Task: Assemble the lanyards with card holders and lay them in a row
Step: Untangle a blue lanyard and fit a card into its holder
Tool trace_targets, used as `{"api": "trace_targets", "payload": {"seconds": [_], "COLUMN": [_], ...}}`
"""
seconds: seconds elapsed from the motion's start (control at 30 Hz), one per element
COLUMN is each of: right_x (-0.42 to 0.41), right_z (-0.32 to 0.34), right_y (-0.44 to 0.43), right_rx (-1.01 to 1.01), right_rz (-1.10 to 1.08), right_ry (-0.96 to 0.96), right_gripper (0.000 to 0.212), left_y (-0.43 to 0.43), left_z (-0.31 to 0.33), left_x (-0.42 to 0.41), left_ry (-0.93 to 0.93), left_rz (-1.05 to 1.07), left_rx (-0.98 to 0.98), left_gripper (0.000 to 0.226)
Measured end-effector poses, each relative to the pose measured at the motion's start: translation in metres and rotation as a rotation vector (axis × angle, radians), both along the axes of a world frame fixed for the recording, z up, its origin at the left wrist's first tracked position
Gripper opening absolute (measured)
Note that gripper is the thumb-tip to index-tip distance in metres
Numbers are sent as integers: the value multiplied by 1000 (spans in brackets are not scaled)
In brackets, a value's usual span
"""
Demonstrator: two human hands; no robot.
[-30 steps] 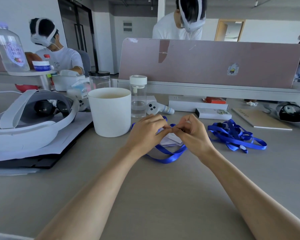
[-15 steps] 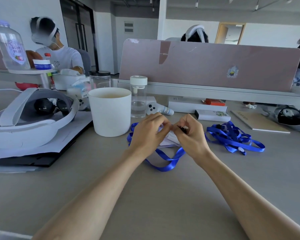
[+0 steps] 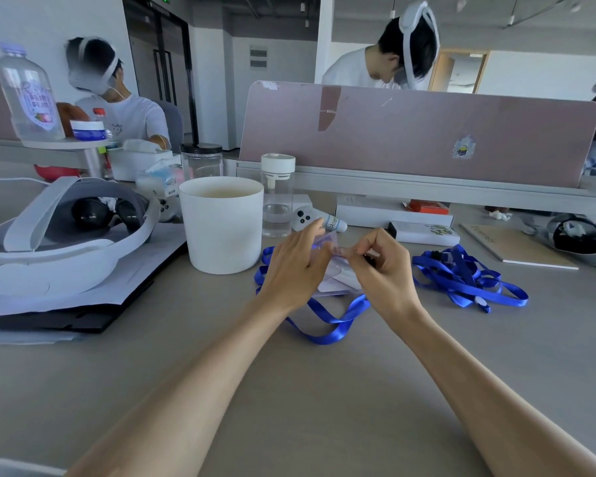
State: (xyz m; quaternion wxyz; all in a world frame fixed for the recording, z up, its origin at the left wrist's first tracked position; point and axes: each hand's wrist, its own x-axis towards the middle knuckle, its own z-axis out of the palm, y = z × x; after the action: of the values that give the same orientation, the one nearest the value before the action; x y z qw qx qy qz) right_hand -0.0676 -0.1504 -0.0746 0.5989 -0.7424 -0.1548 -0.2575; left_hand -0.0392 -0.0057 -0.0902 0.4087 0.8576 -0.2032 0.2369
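Our left grip [image 3: 295, 266] holds a clear plastic card holder [image 3: 328, 243]; our right grip [image 3: 382, 270] pinches its edge above a blue ribbon lanyard [image 3: 331, 327].

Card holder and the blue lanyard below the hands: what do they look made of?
The card holder looks like clear, thin plastic with a glossy finish; what lies behind shows through it. The lanyard is likely woven, satin-like ribbon with a sheen; it lies flat, folds and twists limply.
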Motion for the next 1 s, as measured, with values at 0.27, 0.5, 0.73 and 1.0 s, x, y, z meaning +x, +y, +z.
{"api": "trace_targets", "payload": {"seconds": [0.27, 0.5, 0.73, 1.0], "right_x": [5, 13, 19, 17], "right_z": [-6, -9, -11, -17], "right_y": [-3, -15, -26, -20], "right_rx": [-128, -429, -524, -742], "right_rz": [-188, -200, -98, 165], "right_ry": [12, 204, 295, 361], "right_gripper": [19, 15, 11, 30], "left_y": [4, 9, 8, 8], "left_z": [7, 7, 15, 19], "left_x": [2, 4, -2, -5], "left_ry": [-75, -258, -354, -441], "left_rz": [90, 91, 107, 125], "left_rx": [-134, -145, -288, -375], "left_gripper": [24, 19, 9, 9]}}
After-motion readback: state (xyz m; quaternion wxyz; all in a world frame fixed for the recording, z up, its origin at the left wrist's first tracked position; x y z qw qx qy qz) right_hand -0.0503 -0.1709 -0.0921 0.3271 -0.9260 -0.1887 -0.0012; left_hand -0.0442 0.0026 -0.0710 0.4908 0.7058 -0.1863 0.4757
